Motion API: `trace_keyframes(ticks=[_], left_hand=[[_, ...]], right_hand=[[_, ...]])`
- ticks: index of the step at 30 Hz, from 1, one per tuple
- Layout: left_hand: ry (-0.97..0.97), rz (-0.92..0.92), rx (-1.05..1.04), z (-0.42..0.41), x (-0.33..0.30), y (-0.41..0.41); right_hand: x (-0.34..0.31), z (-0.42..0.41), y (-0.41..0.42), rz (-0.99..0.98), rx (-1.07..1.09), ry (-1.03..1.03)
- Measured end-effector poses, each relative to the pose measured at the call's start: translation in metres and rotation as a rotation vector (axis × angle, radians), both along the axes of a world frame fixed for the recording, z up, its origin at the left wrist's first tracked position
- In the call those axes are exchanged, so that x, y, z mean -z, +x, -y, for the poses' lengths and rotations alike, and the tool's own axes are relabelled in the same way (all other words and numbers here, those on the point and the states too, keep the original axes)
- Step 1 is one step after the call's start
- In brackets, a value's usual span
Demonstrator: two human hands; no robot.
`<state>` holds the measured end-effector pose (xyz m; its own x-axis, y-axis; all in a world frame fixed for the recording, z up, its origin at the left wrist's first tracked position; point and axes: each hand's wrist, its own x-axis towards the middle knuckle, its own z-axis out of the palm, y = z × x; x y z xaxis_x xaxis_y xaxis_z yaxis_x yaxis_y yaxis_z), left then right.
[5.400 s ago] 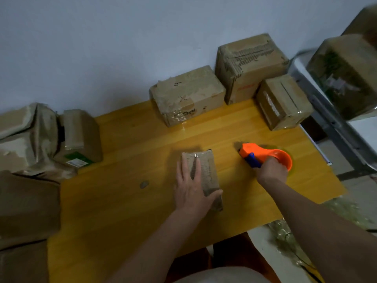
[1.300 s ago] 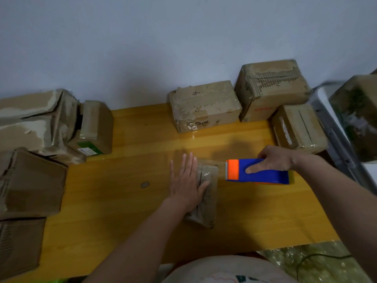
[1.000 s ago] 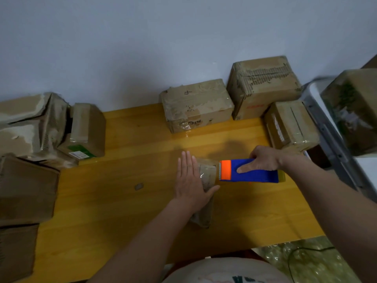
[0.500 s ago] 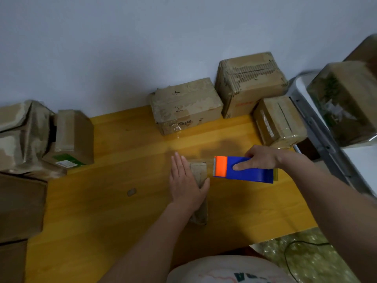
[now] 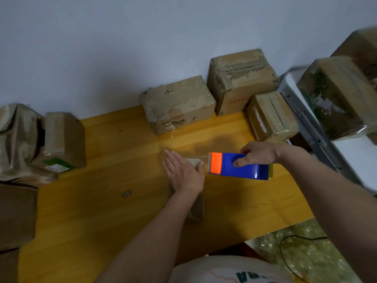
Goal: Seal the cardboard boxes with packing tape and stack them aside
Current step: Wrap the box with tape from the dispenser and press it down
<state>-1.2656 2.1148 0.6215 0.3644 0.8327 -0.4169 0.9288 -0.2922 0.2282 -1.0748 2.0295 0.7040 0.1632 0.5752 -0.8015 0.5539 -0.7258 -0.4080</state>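
Note:
A small flat cardboard box point(image 5: 196, 209) lies in the middle of the yellow wooden table point(image 5: 102, 211), mostly covered by my arm. My left hand point(image 5: 183, 174) presses flat on its top with straight fingers. My right hand point(image 5: 259, 155) grips a blue and orange tape dispenser point(image 5: 238, 166) just right of the box's far end, its orange toothed end close to my left thumb. Whether a strip of tape runs from it to the box is not clear.
Three taped boxes stand along the wall: a wide one point(image 5: 179, 105), a tall one point(image 5: 242, 78) and a small one point(image 5: 271, 117). More boxes pile at the left point(image 5: 63, 139). A wrapped box point(image 5: 338, 97) sits on a white surface at right. A small round spot point(image 5: 126, 194) marks the table.
The dispenser has stayed beside the box's far end, a little to the right of my left hand. My left hand keeps pressing the box. The view has shifted slightly.

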Motion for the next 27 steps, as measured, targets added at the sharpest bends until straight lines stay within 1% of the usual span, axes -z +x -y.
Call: trace_keyframes(ticks=[4, 9, 14, 19, 22, 25, 27], left_hand=[[0.002, 0.007, 0.0, 0.008, 0.001, -0.005], [-0.014, 0.017, 0.003, 0.008, -0.002, -0.006], [-0.006, 0.072, -0.009, 0.009, 0.0, -0.011], [-0.004, 0.137, -0.075, 0.011, 0.0, -0.013], [-0.004, 0.131, -0.097, 0.013, -0.002, -0.011], [-0.009, 0.13, -0.125, 0.012, -0.003, -0.011], [-0.011, 0.14, -0.135, 0.013, -0.004, -0.012]], right_hand=[[-0.005, 0.006, 0.006, -0.09, 0.018, 0.001], [-0.017, 0.011, 0.008, -0.057, -0.006, -0.041], [-0.013, -0.005, -0.008, 0.193, -0.033, -0.101], [-0.009, -0.016, -0.035, 0.359, -0.055, -0.166], [-0.006, -0.024, -0.051, 0.519, -0.133, -0.132], [0.004, -0.019, -0.061, 0.783, -0.233, -0.053], [0.009, -0.008, -0.053, 0.809, -0.129, -0.034]])
